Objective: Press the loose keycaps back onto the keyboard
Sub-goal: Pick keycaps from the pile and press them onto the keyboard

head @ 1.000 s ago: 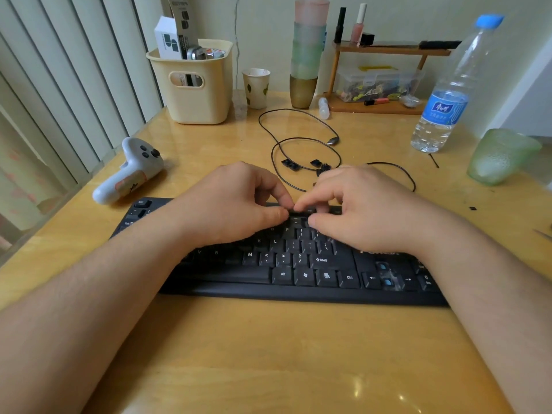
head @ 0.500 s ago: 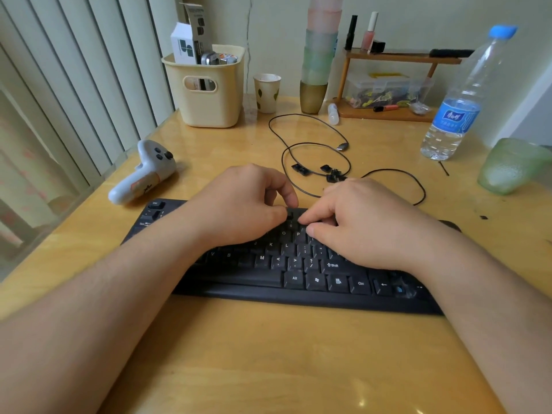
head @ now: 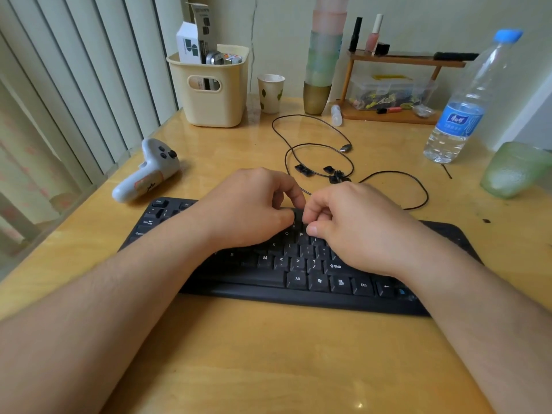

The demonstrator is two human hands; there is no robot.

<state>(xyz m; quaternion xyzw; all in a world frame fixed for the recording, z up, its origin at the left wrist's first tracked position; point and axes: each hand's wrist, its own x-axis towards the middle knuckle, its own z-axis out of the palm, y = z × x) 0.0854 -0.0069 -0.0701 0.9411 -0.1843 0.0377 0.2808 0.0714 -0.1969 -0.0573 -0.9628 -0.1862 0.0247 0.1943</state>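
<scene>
The black keyboard [head: 298,264] lies mid-frame on the tabletop [head: 268,354]. Left hand [head: 248,210] and right hand [head: 358,228] meet over its upper rows, fingers curled; whether they hold a keycap I cannot tell. Loose keycaps [head: 334,174] sit just above, inside a cable [head: 313,144] loop.

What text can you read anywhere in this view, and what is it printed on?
"Shift", "Alt", "Ctrl", "M", "K", "L", "O", "P", "B": white legends on the black plastic keyboard.
Blue label on the clear plastic water bottle: white characters, too blurred to read.
White cardboard box in the cream plastic basket: dark logo and print, unreadable.
Keyboard's top-left key legends: too small.
</scene>
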